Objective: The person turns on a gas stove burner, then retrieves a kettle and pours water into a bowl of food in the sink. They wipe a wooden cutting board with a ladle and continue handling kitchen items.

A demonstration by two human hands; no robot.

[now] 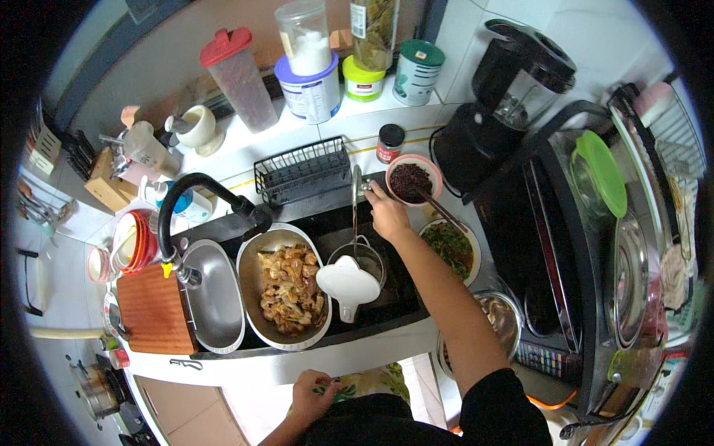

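Observation:
My right hand [389,214] reaches over the sink, its fingertips at the lever of a slim metal tap [357,178]. Below the spout stands a clear jug [372,261] in the dark sink. A white lid-like piece with a handle [348,283] covers part of the jug. A thin line, apparently water, runs down from the spout into it. My left hand [314,394] is low in front of my body by the patterned apron [371,382]. Its fingers are curled, and whether they hold anything is unclear. Left of the jug, a metal basin [284,237] holds raw meat pieces [293,290].
A pink-rimmed bowl [413,159] with dark food and chopsticks [446,212] stands beside my right hand. A bowl of greens [449,248] and a metal bowl [516,318] lie under my right arm. Leftward are a black faucet [167,223], metal drainer [215,301] and wooden cutting board [150,312].

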